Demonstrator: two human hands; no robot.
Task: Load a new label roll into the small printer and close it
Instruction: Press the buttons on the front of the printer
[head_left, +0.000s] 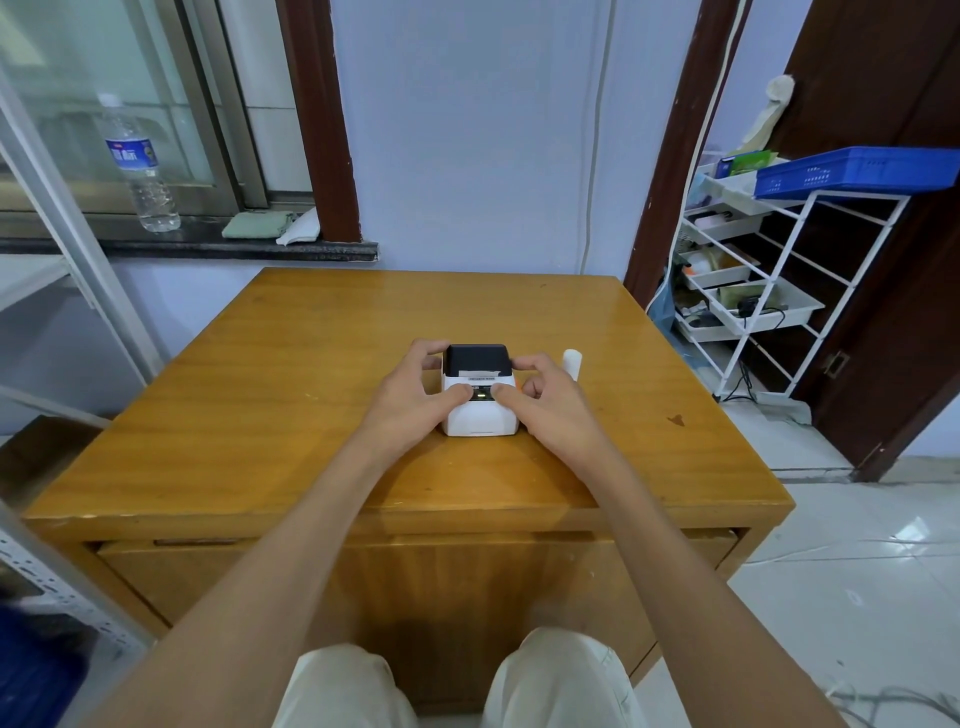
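A small white printer (479, 419) with a black top lid stands in the middle of the wooden table (291, 384). Its lid is down, and a strip of white label paper shows at the slot under the lid. My left hand (415, 392) grips the printer's left side, thumb on the front panel. My right hand (550, 402) grips its right side, thumb by the lit button. A white label roll (571, 362) stands on end just behind my right hand.
A window sill at the back left holds a water bottle (143, 166) and folded cloths (275, 226). A white wire rack (763, 291) with trays and a blue crate (852, 170) stands to the table's right. A drawer front sits below the table's near edge.
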